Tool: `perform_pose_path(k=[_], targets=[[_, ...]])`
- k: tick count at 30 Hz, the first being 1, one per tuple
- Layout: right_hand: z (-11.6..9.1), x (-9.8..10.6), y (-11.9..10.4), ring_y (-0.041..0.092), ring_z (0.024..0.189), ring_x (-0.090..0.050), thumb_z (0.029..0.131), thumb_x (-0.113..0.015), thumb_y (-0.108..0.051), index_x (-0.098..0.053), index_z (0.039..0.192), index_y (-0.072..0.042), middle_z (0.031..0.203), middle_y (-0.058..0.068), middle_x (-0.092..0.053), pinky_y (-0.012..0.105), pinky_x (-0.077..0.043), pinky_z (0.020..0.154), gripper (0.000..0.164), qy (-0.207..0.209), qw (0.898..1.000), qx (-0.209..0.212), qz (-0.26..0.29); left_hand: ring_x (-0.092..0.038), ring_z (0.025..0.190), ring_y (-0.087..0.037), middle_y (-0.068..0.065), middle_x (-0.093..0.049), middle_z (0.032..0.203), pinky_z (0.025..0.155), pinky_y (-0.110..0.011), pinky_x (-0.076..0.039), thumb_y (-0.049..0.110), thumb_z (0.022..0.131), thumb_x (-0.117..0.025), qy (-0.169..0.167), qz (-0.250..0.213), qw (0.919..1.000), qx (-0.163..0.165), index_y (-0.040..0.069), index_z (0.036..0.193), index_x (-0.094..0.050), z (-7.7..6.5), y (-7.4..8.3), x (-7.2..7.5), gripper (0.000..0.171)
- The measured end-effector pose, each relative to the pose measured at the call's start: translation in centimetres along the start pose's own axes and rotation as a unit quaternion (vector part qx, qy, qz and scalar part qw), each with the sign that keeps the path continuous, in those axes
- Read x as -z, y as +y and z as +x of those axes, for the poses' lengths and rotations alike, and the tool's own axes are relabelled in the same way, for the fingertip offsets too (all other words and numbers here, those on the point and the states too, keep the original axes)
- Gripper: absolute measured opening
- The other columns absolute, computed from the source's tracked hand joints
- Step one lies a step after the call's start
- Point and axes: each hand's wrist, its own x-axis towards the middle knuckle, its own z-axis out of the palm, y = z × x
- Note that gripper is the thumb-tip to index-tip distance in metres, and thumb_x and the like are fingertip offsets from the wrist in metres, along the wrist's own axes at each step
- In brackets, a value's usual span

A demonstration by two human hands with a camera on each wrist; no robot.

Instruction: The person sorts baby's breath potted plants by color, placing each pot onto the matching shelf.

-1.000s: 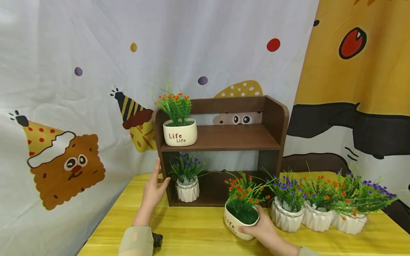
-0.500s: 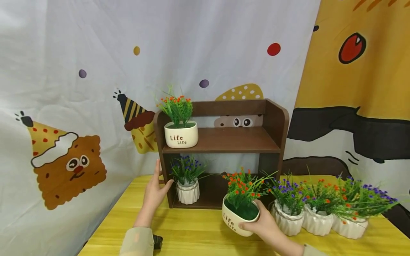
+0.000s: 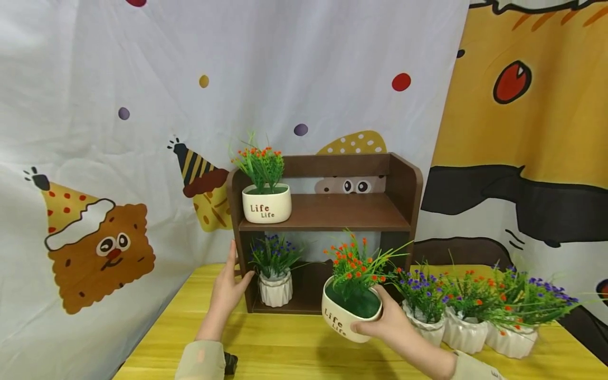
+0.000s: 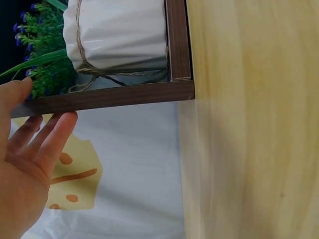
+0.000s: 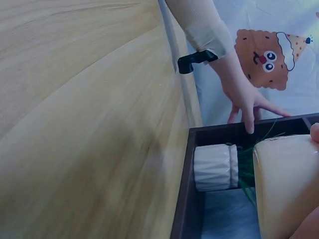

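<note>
My right hand [image 3: 390, 320] grips a cream oval flowerpot [image 3: 342, 316] lettered "Life", planted with orange flowers. The pot is tilted and off the table, before the lower level of a dark brown two-level shelf [image 3: 351, 211]. In the right wrist view its cream wall [image 5: 286, 184] stands close by. At the shelf's left side my left hand [image 3: 227, 290] touches the side panel, fingers extended along the outside and thumb at the front edge. A matching "Life" pot [image 3: 267, 206] is on the upper level at left. Below it stands a white ribbed pot [image 3: 275, 289] with purple flowers.
Several white ribbed pots with purple and orange flowers, such as this one [image 3: 464, 330], stand in a row on the yellow wooden table [image 3: 280, 348] at right. A printed curtain [image 3: 142, 158] hangs behind the shelf. A black strap piece [image 3: 230, 363] shows by the left sleeve.
My right hand has lifted the cream flowerpot higher and slightly left, away from the row of ribbed pots. The left hand stays at the shelf's side. The head view has shifted slightly.
</note>
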Motion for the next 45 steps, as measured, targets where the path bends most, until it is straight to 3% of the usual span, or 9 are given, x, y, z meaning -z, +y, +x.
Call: perform_pose_path(k=[2,7,15,22,36,45], targets=[[0.0,0.1,-0.3,0.024,0.098,-0.062,0.061,-0.087,-0.005,-0.047,0.128,0.002,0.112,0.014,-0.06,0.032,-0.053,0.077,0.078,-0.009,1.0,0.006,0.005,-0.067,0.088,-0.038,-0.028,-0.058,0.125,0.069,-0.05,-0.055,0.013,0.088,-0.073,0.0,0.002,1.0,-0.003,0.021,0.158,-0.008,-0.1,-0.1,0.0,0.097],[-0.3,1.0,-1.3,0.024,0.098,-0.062,0.064,-0.087,-0.009,-0.042,0.133,0.004,0.115,0.016,-0.058,0.033,-0.054,0.075,0.084,-0.034,0.999,-0.004,-0.011,-0.067,0.088,-0.038,-0.028,-0.057,0.126,0.068,-0.049,-0.055,0.012,0.088,-0.072,-0.002,0.005,1.0,-0.005,0.028,0.158,-0.003,-0.3,-0.2,-0.2,0.1],[-0.7,2.4,-3.7,0.025,0.097,-0.064,0.068,-0.086,-0.01,-0.037,0.136,0.006,0.117,0.019,-0.056,0.036,-0.056,0.075,0.086,-0.079,0.997,0.016,-0.01,-0.066,0.089,-0.04,-0.032,-0.055,0.127,0.07,-0.053,-0.054,0.006,0.088,-0.07,0.003,0.01,0.9998,-0.017,0.023,0.158,-0.004,-0.6,-0.7,-0.3,0.098],[-0.1,3.7,-5.8,0.024,0.095,-0.065,0.068,-0.085,-0.013,-0.035,0.139,0.005,0.118,0.018,-0.057,0.034,-0.055,0.075,0.088,-0.084,0.995,0.041,-0.038,-0.066,0.089,-0.041,-0.032,-0.053,0.129,0.07,-0.054,-0.053,0.005,0.089,-0.069,0.008,-0.006,0.9996,-0.027,0.025,0.158,-0.003,-0.3,-0.6,0.0,0.097],[0.9,5.5,-9.2,0.026,0.1,-0.064,0.074,-0.081,-0.018,-0.019,0.149,0.003,0.125,0.022,-0.053,0.037,-0.055,0.078,0.1,-0.1,0.994,0.029,-0.041,-0.066,0.089,-0.04,-0.031,-0.054,0.129,0.072,-0.053,-0.053,0.007,0.09,-0.069,0.003,-0.003,0.9997,-0.025,0.028,0.158,-0.003,0.4,-0.5,0.1,0.098],[1.6,6.1,-10.5,0.023,0.098,-0.063,0.074,-0.079,-0.016,-0.018,0.15,0.004,0.12,0.019,-0.059,0.038,-0.051,0.084,0.099,-0.111,0.994,0.015,-0.019,-0.065,0.091,-0.041,-0.03,-0.053,0.13,0.07,-0.052,-0.053,0.008,0.09,-0.07,0.0,0.008,0.9997,-0.025,0.024,0.158,-0.004,0.3,-0.7,-0.2,0.096]])
